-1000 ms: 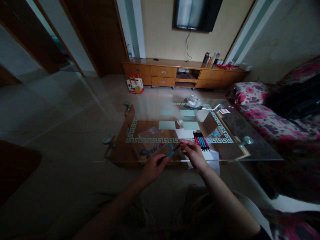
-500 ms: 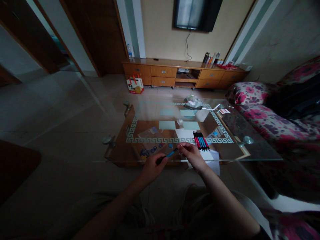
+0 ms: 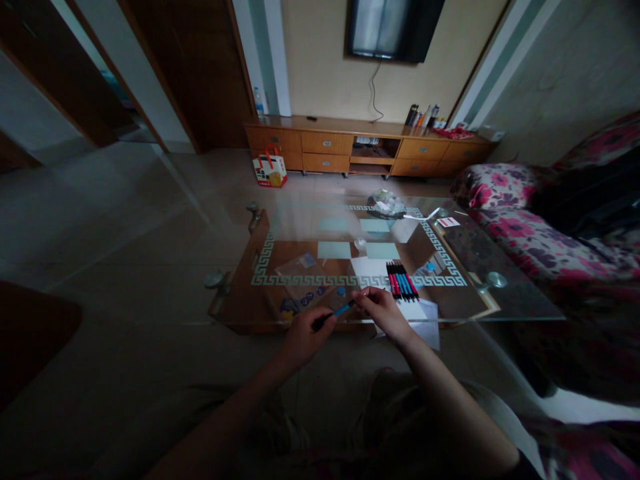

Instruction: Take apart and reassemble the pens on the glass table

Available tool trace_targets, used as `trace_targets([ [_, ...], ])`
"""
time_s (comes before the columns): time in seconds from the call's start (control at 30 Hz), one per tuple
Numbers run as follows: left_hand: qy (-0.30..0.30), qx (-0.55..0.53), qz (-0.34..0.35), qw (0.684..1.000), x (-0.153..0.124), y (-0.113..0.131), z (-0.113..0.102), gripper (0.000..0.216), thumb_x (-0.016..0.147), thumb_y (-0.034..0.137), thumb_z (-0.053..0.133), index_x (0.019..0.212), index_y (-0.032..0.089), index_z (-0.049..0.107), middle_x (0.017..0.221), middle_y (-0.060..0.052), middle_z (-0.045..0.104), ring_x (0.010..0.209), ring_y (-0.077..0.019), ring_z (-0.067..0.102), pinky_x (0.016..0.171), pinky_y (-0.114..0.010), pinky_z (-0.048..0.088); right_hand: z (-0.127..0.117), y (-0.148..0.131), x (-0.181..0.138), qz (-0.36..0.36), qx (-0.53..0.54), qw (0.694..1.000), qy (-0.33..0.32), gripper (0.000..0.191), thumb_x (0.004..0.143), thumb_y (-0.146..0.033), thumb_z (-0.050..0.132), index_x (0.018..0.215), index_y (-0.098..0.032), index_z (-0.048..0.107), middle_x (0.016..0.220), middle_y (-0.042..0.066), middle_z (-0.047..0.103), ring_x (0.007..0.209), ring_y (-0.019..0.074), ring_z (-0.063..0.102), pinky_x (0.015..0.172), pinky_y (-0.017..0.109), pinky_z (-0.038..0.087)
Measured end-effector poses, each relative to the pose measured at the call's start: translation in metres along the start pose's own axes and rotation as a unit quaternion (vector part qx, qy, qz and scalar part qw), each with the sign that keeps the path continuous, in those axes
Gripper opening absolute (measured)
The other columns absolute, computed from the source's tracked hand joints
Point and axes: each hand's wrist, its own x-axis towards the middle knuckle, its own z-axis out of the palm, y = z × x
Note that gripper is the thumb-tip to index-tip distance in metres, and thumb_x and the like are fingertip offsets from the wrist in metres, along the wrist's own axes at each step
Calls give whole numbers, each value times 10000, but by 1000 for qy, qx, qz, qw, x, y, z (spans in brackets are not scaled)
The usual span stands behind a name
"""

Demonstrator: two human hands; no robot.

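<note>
A blue and black pen [image 3: 343, 309] is held at a slant over the near edge of the glass table [image 3: 300, 323]. My left hand [image 3: 309, 331] is closed around its black lower end. The fingertips of my right hand [image 3: 379, 309] are pinched at the pen's upper end; they partly hide the tip, so I cannot make out whether a small part is between them. Just beyond my right hand, several red, blue and black pens [image 3: 401, 282] lie side by side in a row on white paper [image 3: 367, 268].
A plastic bag [image 3: 386, 203] sits at the table's far side, with a small card [image 3: 449, 222] to its right. A flowered sofa [image 3: 520, 227] stands on the right. Along the wall runs a wooden TV cabinet [image 3: 325, 143], with a carton bag [image 3: 270, 169] on the floor before it.
Both hands stay almost in place with the pen between them. My right fingertips have shifted slightly at the pen's upper end. The row of pens is unchanged.
</note>
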Motion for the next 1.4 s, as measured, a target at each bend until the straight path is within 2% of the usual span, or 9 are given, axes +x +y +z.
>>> trace_targets([
  [0.13,-3,9,1,1000,0,3,-1,295,918,380,524,910,164,724,789,-25,691,700,-149,578,651,-239,401,-1,2,1,-11,-15,1000,-4,416,766,-586,680,711,-186,580,637,-14,595,590,119,500,544,241,356],
  [0.33,-6,19,0,1000,0,3,-1,299,921,387,519,919,166,721,782,-23,694,700,-152,580,654,-240,397,-1,-3,-2,-49,-66,997,-4,413,801,-564,654,666,-197,520,596,-34,494,565,110,421,530,244,319],
  [0.6,-8,11,0,1000,-1,3,0,295,915,383,531,945,167,729,817,-34,716,722,-161,602,660,-244,413,-2,-6,-5,-75,-105,991,-19,414,848,-535,594,625,-196,515,585,-37,439,559,112,374,535,251,296],
  [0.83,-14,26,9,1000,0,-1,1,318,919,410,526,960,173,734,868,-49,742,765,-180,638,707,-267,453,-3,-7,-7,-74,-118,990,-31,436,867,-528,562,592,-195,501,567,-39,398,556,110,341,531,252,274],
  [0.97,2,34,13,999,-1,-3,2,292,909,398,555,967,181,742,919,-52,752,788,-183,650,724,-270,465,-4,-8,-8,-70,-125,989,-42,455,876,-542,546,590,-191,503,562,-40,389,551,109,336,530,254,262],
  [1.27,-2,32,25,999,-1,-6,1,243,908,358,582,960,189,748,896,-45,754,774,-176,665,715,-264,463,-5,-7,-8,-61,-140,987,-48,476,874,-550,550,571,-185,508,560,-35,371,553,106,312,530,257,247],
  [1.4,10,36,34,999,-2,-9,2,236,905,349,594,989,191,747,935,-57,753,813,-183,676,757,-276,485,-6,-3,-7,-54,-135,988,-49,484,859,-569,568,571,-184,512,557,-34,373,557,108,319,531,256,253],
])
